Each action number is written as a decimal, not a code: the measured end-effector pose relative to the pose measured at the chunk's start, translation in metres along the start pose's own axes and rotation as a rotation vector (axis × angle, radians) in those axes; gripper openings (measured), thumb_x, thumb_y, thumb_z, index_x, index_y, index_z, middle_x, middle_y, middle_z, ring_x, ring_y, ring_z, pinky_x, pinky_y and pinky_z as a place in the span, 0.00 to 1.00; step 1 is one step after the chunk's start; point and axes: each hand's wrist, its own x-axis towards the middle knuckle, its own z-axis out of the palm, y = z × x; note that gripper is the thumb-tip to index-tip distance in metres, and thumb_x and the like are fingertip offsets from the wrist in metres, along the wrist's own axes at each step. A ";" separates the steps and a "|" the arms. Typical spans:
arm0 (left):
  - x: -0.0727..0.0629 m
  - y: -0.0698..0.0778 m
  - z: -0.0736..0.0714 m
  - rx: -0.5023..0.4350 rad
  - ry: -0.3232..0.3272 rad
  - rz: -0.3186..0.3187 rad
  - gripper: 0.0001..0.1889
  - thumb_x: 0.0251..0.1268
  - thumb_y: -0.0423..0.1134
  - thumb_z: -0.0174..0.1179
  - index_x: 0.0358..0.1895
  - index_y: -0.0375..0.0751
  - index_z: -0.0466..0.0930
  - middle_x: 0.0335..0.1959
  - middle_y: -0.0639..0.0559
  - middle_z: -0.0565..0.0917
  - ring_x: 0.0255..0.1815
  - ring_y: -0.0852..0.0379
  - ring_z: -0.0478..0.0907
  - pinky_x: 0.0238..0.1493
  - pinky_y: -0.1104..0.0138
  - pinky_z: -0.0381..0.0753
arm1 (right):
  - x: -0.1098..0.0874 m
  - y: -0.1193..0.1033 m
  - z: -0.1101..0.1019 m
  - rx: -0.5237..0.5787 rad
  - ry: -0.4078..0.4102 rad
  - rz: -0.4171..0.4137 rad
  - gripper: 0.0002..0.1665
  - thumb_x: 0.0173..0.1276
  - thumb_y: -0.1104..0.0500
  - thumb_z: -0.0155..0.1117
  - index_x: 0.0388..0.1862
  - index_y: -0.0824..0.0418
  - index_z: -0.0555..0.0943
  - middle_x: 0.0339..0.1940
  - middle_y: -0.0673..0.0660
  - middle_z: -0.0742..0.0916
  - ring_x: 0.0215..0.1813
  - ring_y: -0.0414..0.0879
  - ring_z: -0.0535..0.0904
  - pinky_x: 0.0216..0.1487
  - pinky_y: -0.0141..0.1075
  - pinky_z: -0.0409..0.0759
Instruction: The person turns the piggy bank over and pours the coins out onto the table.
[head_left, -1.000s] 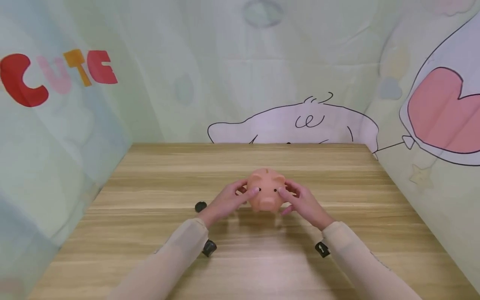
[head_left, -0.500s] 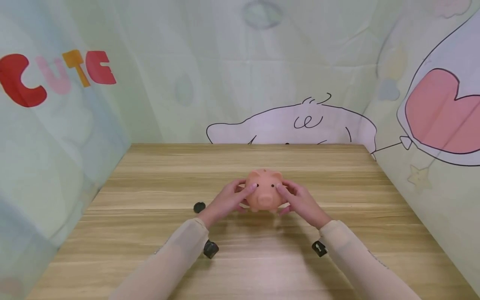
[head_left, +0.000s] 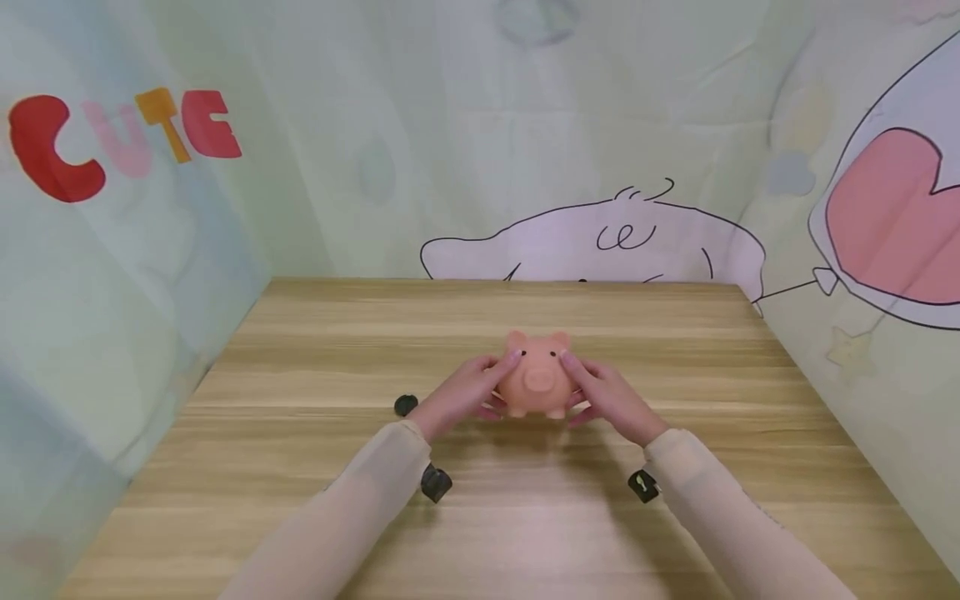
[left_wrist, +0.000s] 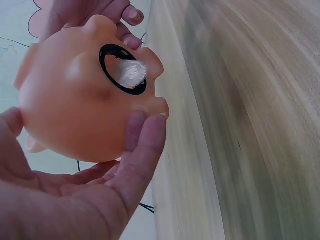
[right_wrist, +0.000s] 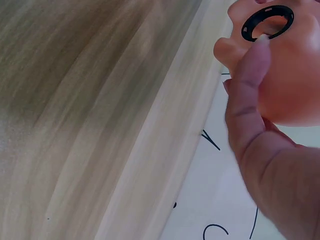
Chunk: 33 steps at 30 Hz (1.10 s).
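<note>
Where the wooden table (head_left: 337, 333) was spread: both hands were held over its middle.
Piggy bank (head_left: 538, 396): held just off the wood, with its snout faced toward the wearer and its belly exposed to the wrist views.
Left hand (head_left: 471, 392): fingers wrapped round one flank, the thumb laid beside an eye.
Right hand (head_left: 609, 393): fingers clasped likewise on the opposite flank, one fingertip set at the belly hole's rim.
Black disc (head_left: 406, 405): left on the table just beside the left wrist, possibly the hole's stopper.
Black ring (left_wrist: 132, 91): set about the uncovered hole.
Shiny disc (left_wrist: 133, 73): seen blurred across the hole, probably a coin; whether the rim had been cleared could not be told. Emptying was judged to be in hand; a steady two-handed tilt, with that fingertip drawn off the hole, seemed called for next.
</note>
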 end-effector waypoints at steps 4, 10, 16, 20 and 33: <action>0.001 -0.001 -0.001 0.005 0.003 -0.020 0.41 0.69 0.70 0.46 0.62 0.31 0.71 0.44 0.42 0.82 0.41 0.48 0.82 0.44 0.56 0.84 | 0.002 -0.003 0.001 -0.032 0.012 0.014 0.41 0.76 0.33 0.46 0.58 0.70 0.77 0.38 0.59 0.87 0.42 0.50 0.84 0.39 0.47 0.85; 0.002 -0.002 -0.002 0.010 0.005 -0.018 0.40 0.70 0.69 0.46 0.62 0.31 0.72 0.44 0.42 0.82 0.40 0.47 0.82 0.43 0.55 0.84 | 0.003 -0.004 0.001 -0.043 0.012 0.020 0.41 0.77 0.34 0.44 0.60 0.70 0.76 0.42 0.62 0.85 0.43 0.50 0.84 0.39 0.43 0.85; 0.003 -0.002 -0.002 0.025 0.019 -0.014 0.41 0.70 0.69 0.46 0.66 0.32 0.69 0.47 0.42 0.82 0.43 0.47 0.83 0.43 0.55 0.84 | 0.005 -0.001 0.000 -0.022 -0.007 0.004 0.40 0.77 0.34 0.45 0.61 0.69 0.75 0.45 0.62 0.86 0.45 0.52 0.84 0.40 0.44 0.85; 0.004 -0.004 -0.003 -0.004 0.029 -0.014 0.41 0.69 0.68 0.50 0.71 0.37 0.64 0.53 0.42 0.80 0.45 0.48 0.82 0.46 0.53 0.83 | 0.004 0.000 -0.001 0.009 -0.042 -0.029 0.37 0.78 0.40 0.49 0.67 0.70 0.71 0.52 0.64 0.84 0.48 0.50 0.84 0.43 0.45 0.85; 0.004 -0.007 -0.006 -0.100 0.030 0.078 0.34 0.71 0.47 0.61 0.76 0.49 0.58 0.69 0.43 0.69 0.53 0.47 0.78 0.45 0.54 0.82 | 0.002 0.000 -0.004 0.054 -0.055 -0.093 0.40 0.73 0.52 0.64 0.76 0.66 0.59 0.69 0.71 0.71 0.54 0.56 0.80 0.48 0.47 0.84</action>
